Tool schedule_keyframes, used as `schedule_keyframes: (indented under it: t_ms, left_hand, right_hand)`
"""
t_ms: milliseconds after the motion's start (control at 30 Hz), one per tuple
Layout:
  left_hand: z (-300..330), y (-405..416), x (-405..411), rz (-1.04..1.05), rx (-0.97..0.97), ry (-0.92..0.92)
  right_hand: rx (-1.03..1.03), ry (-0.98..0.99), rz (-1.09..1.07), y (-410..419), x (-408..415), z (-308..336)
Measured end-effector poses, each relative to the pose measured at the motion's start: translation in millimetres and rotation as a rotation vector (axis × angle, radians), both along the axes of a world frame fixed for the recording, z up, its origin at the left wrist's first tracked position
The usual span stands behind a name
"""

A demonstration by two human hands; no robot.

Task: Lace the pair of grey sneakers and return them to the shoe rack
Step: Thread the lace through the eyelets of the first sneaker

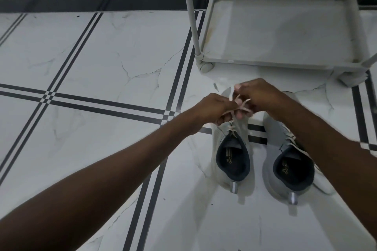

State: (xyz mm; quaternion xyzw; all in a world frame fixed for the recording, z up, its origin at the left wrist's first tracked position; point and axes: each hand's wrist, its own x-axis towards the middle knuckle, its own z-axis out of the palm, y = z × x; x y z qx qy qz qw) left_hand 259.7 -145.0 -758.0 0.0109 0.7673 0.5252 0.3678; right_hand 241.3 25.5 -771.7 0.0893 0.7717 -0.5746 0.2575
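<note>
Grey sneakers, insole print unreadable: left hand (214,108) and right hand (263,98) pinched the lace (242,108) above left sneaker (230,149); rack (285,32) at one o'clock.

single head-worn wide-angle view, looking forward and steeply down along both forearms, close above the left hand (214,108) and right hand (263,98) (edges bowed), floor (102,51) beyond them

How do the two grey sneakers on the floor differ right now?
The left grey knit sneaker has both hands, left hand and right hand, working its pale lace; the right grey knit sneaker lies untouched, partly hidden by the right forearm. Both point toward the grey metal shoe rack.
</note>
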Motion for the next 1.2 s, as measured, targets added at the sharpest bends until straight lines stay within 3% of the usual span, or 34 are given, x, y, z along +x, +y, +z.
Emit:
schedule_keyframes:
  t_ms: [100,200,267,333,433,533,633,833,933,967,1000,1067,1100,1200]
  left_hand:
    - [-0.8,-13.2,-6.8,0.095,0.038,-0.095]
    - [-3.1,-22.8,-12.8,0.151,0.056,-0.052]
    - [-7.1,-26.2,-16.4,0.053,-0.036,0.176]
    - [-10.7,-22.8,-15.7,-0.110,-0.224,0.519]
    - [-15.5,-12.4,-7.7,-0.267,-0.481,0.982]
    - [-24.5,-8.4,-2.2,-0.288,-0.557,1.171]
    - [-28.3,-8.7,1.2,-0.065,-0.454,1.032]
    - [-24.4,-26.7,6.7,0.433,-0.181,0.354]
    - [-25.9,-40.5,6.4,0.535,-0.192,0.018]
    - [-29.5,-47.1,5.9,0.560,-0.240,-0.063]
    - [-33.8,-54.3,6.1,0.578,-0.280,-0.126]
    - [-44.2,-67.2,8.9,0.582,-0.362,-0.182]
    - [-51.0,-71.7,10.7,0.551,-0.396,-0.161]
    - [-58.2,-68.1,16.3,0.265,-0.527,0.207]
  right_hand:
    - [0.211,-0.002,0.128,8.8,2.2,-8.2]
    - [0.362,-0.130,0.440,14.2,5.4,-1.6]
    - [0.419,-0.159,0.593,11.3,9.5,2.4]
    - [0.444,-0.005,0.549,5.9,12.8,-1.0]
    - [0.176,0.109,0.229,-3.3,17.0,-9.2]
    - [-0.224,-0.132,0.087,-13.1,22.0,-15.3]
    - [-0.286,-0.211,-0.068,-13.5,23.5,-19.8]
    - [-0.242,-0.149,-0.426,2.9,20.2,-30.8]
    - [-0.369,-0.265,-0.392,21.2,15.1,-32.2]
    - [-0.326,-0.248,-0.328,30.9,13.1,-31.0]
    - [-0.154,-0.158,-0.214,42.1,10.9,-29.2]
    - [0.457,0.147,0.140,62.8,8.0,-27.6]
    - [0.658,0.252,0.251,68.3,7.2,-26.9]
    - [0.724,0.289,0.335,57.0,8.9,-25.0]
